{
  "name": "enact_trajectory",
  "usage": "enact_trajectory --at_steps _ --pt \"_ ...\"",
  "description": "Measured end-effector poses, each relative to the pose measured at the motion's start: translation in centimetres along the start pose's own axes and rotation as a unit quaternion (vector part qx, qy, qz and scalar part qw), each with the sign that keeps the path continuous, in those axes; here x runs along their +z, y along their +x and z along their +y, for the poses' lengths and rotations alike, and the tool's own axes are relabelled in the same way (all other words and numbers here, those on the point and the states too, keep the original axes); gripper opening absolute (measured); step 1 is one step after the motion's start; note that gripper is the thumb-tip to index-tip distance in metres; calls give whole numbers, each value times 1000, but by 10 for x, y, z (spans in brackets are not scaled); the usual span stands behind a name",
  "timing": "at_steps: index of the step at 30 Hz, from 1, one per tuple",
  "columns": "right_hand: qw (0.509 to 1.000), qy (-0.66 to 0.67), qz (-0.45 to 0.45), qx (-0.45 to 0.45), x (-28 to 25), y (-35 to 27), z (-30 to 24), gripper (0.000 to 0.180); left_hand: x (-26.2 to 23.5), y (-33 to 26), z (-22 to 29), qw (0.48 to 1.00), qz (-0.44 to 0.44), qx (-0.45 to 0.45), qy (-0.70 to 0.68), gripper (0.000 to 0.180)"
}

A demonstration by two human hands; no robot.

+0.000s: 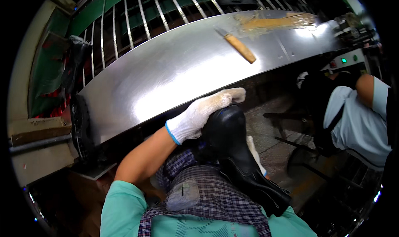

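Note:
A black leather boot (230, 139) lies against my lap, its rounded toe toward the metal bench and its shaft running down to the right. My left hand (203, 112), in a white knit glove with a blue cuff, closes over the toe end. On the boot's right side my right hand (254, 152) shows as a strip of white glove. It grips the boot there, though the boot hides most of its fingers. Beyond both hands a wooden-handled pointed tool (240, 48), with a thin metal blade, rests on the bench.
The shiny metal bench (166, 56) curves across in front of me. Brown tape (276, 23) covers part of its far right. Behind it runs a rack of metal bars (143, 12). Another person in light clothing (359, 120) sits at right, near a control box with a green light (344, 60).

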State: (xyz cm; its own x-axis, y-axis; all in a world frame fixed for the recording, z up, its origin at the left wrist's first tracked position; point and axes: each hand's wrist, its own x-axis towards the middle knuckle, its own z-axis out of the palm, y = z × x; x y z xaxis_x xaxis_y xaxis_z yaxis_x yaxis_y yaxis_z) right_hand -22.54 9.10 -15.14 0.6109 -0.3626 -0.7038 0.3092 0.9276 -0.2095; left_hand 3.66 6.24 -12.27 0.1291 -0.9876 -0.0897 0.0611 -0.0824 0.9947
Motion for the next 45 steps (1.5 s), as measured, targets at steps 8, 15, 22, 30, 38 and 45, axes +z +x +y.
enact_trajectory --at_steps 8,15,22,30,38,45 --pt "997 -26 -73 -26 2 9 -15 65 34 -21 4 992 25 -32 -123 90" --pt "994 -71 -76 -29 6 14 0 65 -12 -56 21 980 -106 60 158 106" --pt "992 -95 -78 -19 13 13 13 64 8 -65 -11 980 -28 91 173 93" --pt "992 -105 -75 -16 15 10 18 63 -9 -61 -19 985 -16 147 85 66" --pt "993 -94 -68 -13 16 3 19 62 -11 -73 14 972 -54 113 196 67" --pt "993 -92 -70 -15 19 7 17 62 -9 -81 24 962 -65 129 231 65"
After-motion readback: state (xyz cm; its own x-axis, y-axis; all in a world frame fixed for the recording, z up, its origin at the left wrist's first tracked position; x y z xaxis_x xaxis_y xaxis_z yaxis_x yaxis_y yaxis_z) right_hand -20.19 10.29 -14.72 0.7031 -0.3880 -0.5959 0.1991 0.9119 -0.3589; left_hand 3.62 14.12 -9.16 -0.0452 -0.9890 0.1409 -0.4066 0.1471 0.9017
